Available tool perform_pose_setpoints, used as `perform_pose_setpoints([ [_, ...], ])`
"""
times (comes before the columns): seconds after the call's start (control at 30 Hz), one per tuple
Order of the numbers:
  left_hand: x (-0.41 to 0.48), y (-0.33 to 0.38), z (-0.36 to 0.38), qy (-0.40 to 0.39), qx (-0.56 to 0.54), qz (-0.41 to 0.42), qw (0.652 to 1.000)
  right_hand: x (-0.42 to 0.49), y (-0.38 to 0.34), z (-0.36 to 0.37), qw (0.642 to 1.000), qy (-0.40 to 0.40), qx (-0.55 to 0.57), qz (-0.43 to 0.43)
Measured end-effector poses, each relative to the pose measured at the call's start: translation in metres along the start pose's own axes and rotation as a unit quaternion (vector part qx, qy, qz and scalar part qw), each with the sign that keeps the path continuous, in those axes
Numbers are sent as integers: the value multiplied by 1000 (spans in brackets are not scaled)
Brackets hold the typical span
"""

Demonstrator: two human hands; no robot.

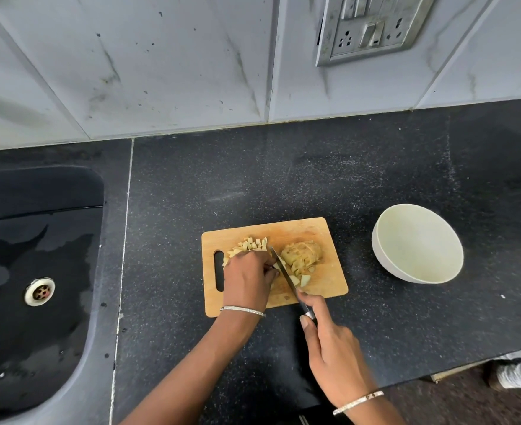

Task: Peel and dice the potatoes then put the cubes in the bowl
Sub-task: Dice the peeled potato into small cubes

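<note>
A wooden cutting board [323,231] lies on the dark counter. At its back left sits a pile of potato cubes [250,244]. A sliced potato half [302,255] rests at the board's middle right, with a few loose cubes [304,280] in front of it. My left hand [248,279] lies over the cubes, fingers curled down against them beside the blade. My right hand [334,354] grips the knife [285,273] by its handle, the blade slanting across the board between my left hand and the potato half. A white bowl [379,240] stands to the right of the board, with nothing visible inside it.
A black sink [13,317] with a metal drain [39,292] fills the left side. The tiled wall carries a socket panel [372,26] at the back. The counter's front edge runs at the lower right, with a foot [517,375] on the floor beyond it.
</note>
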State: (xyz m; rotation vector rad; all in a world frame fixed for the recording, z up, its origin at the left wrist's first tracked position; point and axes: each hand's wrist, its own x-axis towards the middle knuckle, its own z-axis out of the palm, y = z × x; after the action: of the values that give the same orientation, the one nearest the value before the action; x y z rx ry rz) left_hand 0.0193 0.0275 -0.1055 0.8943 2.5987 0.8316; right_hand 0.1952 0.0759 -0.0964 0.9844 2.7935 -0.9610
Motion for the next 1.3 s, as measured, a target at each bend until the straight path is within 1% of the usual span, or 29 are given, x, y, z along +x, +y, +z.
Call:
perform_pose_setpoints([
  [0.2, 0, 0, 0, -1, -4, 0, 1000, 11, 1, 9, 1000, -5, 2, 8],
  [0.37, 1, -1, 1, 3, -12, -4, 1000, 9, -2, 11, 999, 9, -30, 17],
  [0.67, 0, -2, 0, 10, 2, -3, 1000, -5, -5, 8, 997, 3, -76, 18],
  [0.93, -2, -6, -3, 33, -7, 4, 999, -24, 0, -8, 999, 22, -36, 8],
  [1.07, -1, -6, -11, 64, -13, 10, 998, -18, 1, -11, 999, 35, -34, 11],
  [1.17, 1, -7, -14, 71, -14, 25, 997, -15, 1, -9, 999, 32, -35, 20],
  [1.3, 3, -8, -13, 50, 13, 72, 996, -16, -1, -7, 998, 20, -42, 34],
])
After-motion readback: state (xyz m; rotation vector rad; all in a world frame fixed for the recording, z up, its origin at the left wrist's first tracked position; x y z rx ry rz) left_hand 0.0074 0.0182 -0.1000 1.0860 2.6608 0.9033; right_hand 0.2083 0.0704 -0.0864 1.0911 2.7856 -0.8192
